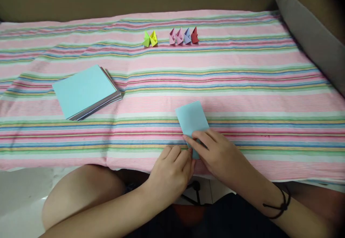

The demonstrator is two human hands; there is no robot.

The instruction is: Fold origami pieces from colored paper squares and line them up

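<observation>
A folded sheet of light blue paper (192, 117) lies on the striped cloth close to the front edge, turned slightly. My left hand (172, 169) is closed at the paper's lower left edge, its fingers curled and thumb against the near end. From the right, my right hand (219, 155) reaches over the lower part of the sheet, with its index finger stretched to the left edge and its thumb near the bottom. The near end of the paper is partly hidden under both hands.
A stack of coloured paper (84, 92), light blue on top, rests at the left. Along the back stand small folded paper pieces: green (146, 39), yellow (153, 38), two pink (179, 37), blue (187, 37) and red (194, 36). A grey armrest (309, 33) borders the right side.
</observation>
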